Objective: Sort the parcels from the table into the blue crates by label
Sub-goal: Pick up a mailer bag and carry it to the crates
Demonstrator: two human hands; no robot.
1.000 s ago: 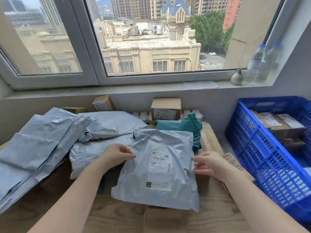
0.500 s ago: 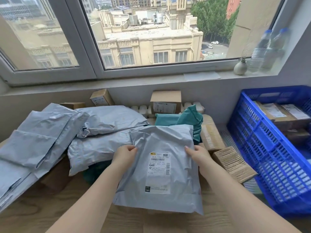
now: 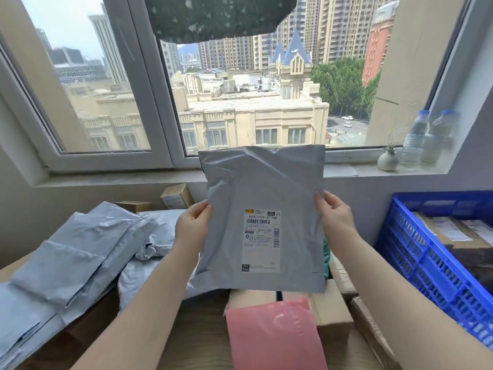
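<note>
Wooden table (image 3: 197, 329) below a window (image 3: 240, 89), both hands' fingers (image 3: 206, 209) clasping an upright grey parcel (image 3: 264, 188).

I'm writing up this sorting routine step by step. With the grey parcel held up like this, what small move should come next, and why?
Probably a short swing to the right, toward the blue crate. Both the left hand and the right hand pinch the grey parcel by its side edges, clear of the table, label upright and facing the camera, so it looks ready to read. Which crate matches the label can't be told.
</note>
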